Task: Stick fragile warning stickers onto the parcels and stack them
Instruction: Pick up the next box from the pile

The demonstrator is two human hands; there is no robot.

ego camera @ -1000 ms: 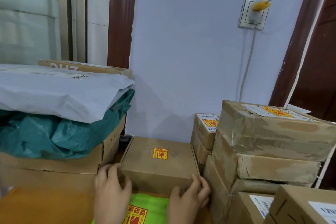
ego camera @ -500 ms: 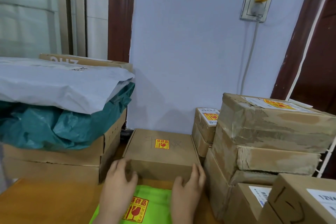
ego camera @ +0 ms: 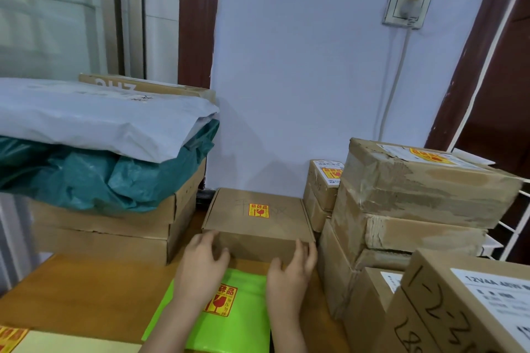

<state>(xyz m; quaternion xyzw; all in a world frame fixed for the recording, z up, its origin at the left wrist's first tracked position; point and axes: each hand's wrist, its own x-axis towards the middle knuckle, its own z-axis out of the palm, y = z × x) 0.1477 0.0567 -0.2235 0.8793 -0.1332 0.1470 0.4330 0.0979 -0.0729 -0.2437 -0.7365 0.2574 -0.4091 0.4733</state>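
A flat brown cardboard parcel (ego camera: 258, 226) lies on the table against the wall, with a yellow-and-red fragile sticker (ego camera: 258, 210) on its top. My left hand (ego camera: 200, 269) touches its near left corner with fingers loosely bent. At the near right corner rests my right hand (ego camera: 292, 272), fingers laid against the front face. Below my hands lies a bright green mailer (ego camera: 241, 309) bearing a larger fragile sticker (ego camera: 222, 299).
Taped boxes (ego camera: 415, 200) with stickers are stacked at the right, with smaller boxes (ego camera: 321, 189) behind and more boxes (ego camera: 464, 309) in front. At the left, white (ego camera: 94, 120) and teal bags (ego camera: 94, 180) lie on large cartons (ego camera: 114, 226). A sticker sheet (ego camera: 11, 338) shows at bottom left.
The parcel has slid further back toward the wall with both hands following it. The view has tilted down a little, so more of the green mailer shows.
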